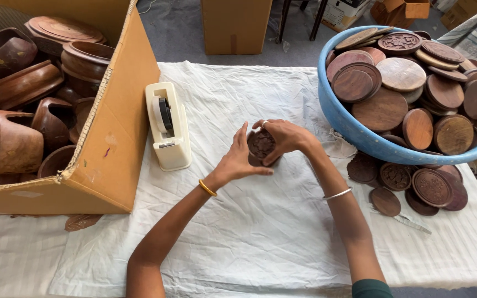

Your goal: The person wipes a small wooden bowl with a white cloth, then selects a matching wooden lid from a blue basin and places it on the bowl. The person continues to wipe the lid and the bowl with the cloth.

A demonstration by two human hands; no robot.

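Both hands meet at the middle of the table. The left hand (pixel 237 160) stands on its edge, fingers upright, cupped against the left side of a small round dark wooden box with a carved lid (pixel 261 144). The right hand (pixel 284 136) comes over from the far side and curls its fingers round the top and right edge of the same box. So both hands grasp the one piece between them, and it rests on or just above the creased white cloth (pixel 260 232) that covers the table; I cannot tell whether it is lifted clear.

Judging by how things lie, the work is far from finished. A blue plastic tub (pixel 342 118) to the right is heaped with round wooden lids (pixel 399 74), and more loose carved discs (pixel 409 185) lie on the cloth just beneath its rim. To the left an open cardboard carton (pixel 118 132) holds many dark wooden bowls (pixel 20 88). A cream tape dispenser (pixel 168 126) stands beside the carton, near the left hand and untouched. Only one fitted piece shows.
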